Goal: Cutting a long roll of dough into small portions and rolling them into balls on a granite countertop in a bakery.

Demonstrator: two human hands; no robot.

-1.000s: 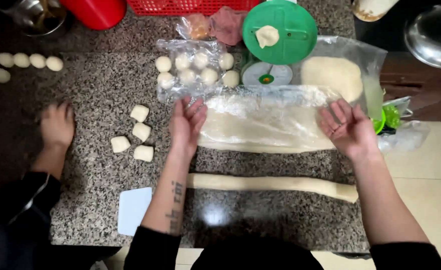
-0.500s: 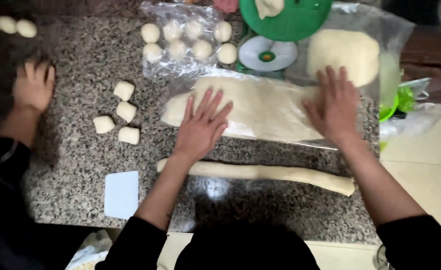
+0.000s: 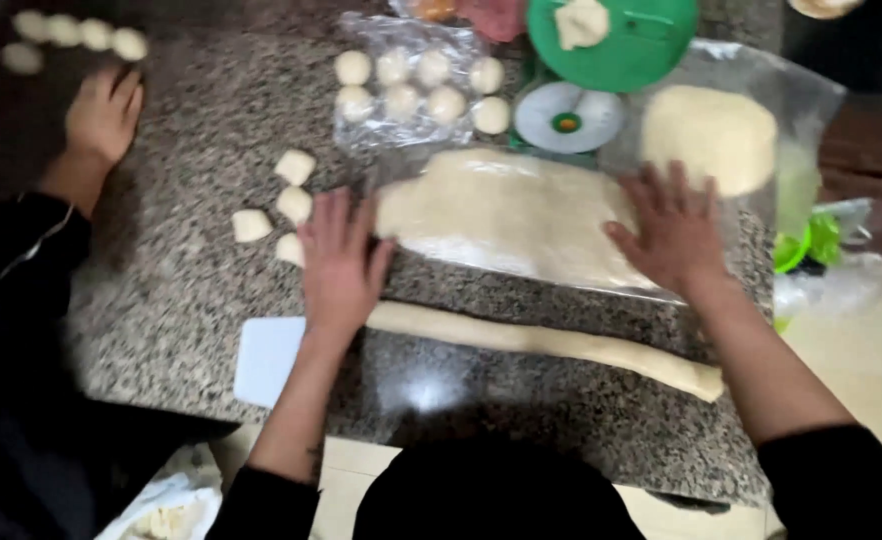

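Dim indoor light, motion blur throughout, overhead glare on granite counter (image 3: 161,300), dark corners

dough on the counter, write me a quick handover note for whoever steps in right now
Left hand: open, flat on the counter at the left end of the plastic-covered dough slab, holding nothing.
Right hand: open, palm down on the slab's right end.
Things: a long dough rope lies in front of the slab; cut pieces sit left of the left hand; a white scraper is at the counter edge; rolled balls lie on plastic farther back; a round dough lump sits beside the green scale.
Another person's hand rests at far left.
Done: some pieces cut, some balls rolled.
Left: rope uncut, slab whole.
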